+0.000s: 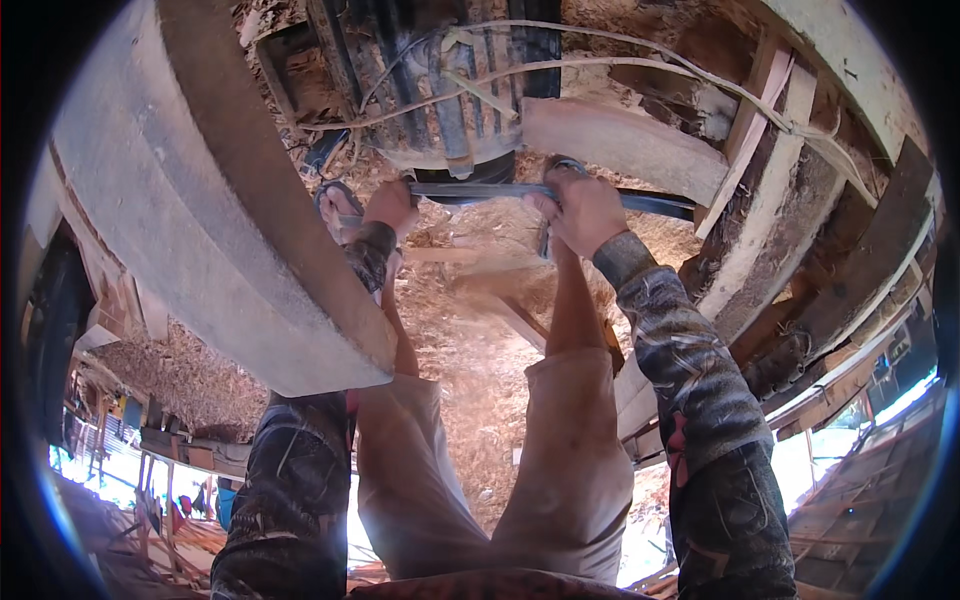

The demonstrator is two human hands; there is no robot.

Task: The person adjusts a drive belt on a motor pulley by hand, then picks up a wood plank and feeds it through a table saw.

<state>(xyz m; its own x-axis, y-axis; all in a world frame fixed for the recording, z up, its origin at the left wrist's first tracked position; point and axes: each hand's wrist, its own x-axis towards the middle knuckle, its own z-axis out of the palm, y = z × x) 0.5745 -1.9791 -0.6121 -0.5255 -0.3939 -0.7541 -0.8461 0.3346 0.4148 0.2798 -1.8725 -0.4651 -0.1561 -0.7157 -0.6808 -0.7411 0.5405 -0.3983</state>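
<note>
Between my two hands runs a dark, flat strip (480, 190) that looks like a belt. It continues past my right hand toward the right. My left hand (390, 207) is closed around the strip's left part. The fingers of my right hand (590, 212) wrap round it farther right, near a piece of wood. Just beyond the strip is a dark ribbed housing (405, 105), like that of an electric motor. My feet stand close by the hands, partly hidden behind them.
A thick, pale beam (250, 230) slants across the left and hides part of my left arm. On the right lie wooden boards (630, 150) and rough timbers (770, 230). A pale cord (600, 62) loops over the housing. Wood shavings (470, 400) cover the ground.
</note>
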